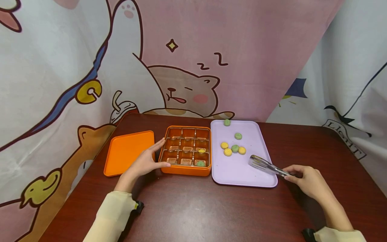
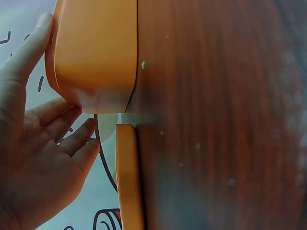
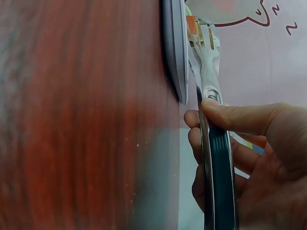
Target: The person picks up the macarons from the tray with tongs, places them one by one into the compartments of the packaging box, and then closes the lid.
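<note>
My right hand (image 1: pixel 308 181) grips metal food tongs (image 1: pixel 267 165) by their handle; the right wrist view shows the thumb on top and fingers curled round them. The tong tips hang over the right part of a lilac tray (image 1: pixel 239 178), apart from the small round cookies there: three yellow (image 1: pixel 228 152) and three green (image 1: pixel 238 136). My left hand (image 1: pixel 143 163) touches the left side and front-left corner of an orange box (image 1: pixel 185 170), thumb and fingers spread. Its clear divided insert holds a yellow cookie (image 1: pixel 201 151) in the right column and a green cookie (image 1: pixel 201 163) in the front-right compartment.
An orange lid (image 1: pixel 128 153) lies left of the box, partly behind my left hand. The tray stands close against the box's right side. All rest on a dark brown table (image 1: pixel 193 208), with a cartoon-printed curtain (image 1: pixel 242 50) behind.
</note>
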Demonstrator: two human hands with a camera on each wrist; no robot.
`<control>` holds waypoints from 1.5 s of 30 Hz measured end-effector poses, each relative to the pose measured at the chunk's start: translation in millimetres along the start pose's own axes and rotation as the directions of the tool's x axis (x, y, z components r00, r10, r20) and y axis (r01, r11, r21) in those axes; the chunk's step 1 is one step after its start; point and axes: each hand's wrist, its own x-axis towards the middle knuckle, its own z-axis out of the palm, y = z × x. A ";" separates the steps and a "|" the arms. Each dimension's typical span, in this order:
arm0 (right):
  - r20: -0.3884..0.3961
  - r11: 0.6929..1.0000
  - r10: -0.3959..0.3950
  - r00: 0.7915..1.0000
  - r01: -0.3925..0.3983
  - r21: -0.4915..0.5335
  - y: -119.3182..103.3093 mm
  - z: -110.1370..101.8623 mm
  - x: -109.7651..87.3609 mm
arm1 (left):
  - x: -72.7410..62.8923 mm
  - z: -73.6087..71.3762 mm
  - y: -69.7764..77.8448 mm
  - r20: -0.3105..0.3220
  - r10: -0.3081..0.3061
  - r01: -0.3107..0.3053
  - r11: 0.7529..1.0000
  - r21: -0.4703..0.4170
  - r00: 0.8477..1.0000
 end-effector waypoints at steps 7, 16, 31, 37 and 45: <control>-0.009 1.000 -0.002 1.000 0.002 -0.002 -2.7 0.6 1.2 | 0.0 1.3 -1.4 -0.005 0.007 -0.007 1.000 0.014 1.000; -0.035 1.000 -0.022 0.999 0.023 0.005 -4.5 1.2 3.5 | 0.2 0.7 -1.4 -0.004 0.012 -0.012 1.000 0.017 1.000; -0.032 1.000 -0.017 0.999 0.017 0.022 -11.6 0.0 11.0 | -0.6 0.2 0.0 0.005 -0.009 0.009 1.000 0.004 1.000; -0.033 0.999 -0.017 0.999 0.018 0.026 -16.4 -0.2 14.7 | -0.2 0.5 0.1 0.003 -0.004 0.004 1.000 0.008 1.000; -0.056 0.998 -0.033 0.998 0.036 0.043 -25.2 0.6 19.5 | -0.7 0.3 0.8 0.002 -0.006 0.006 1.000 -0.003 1.000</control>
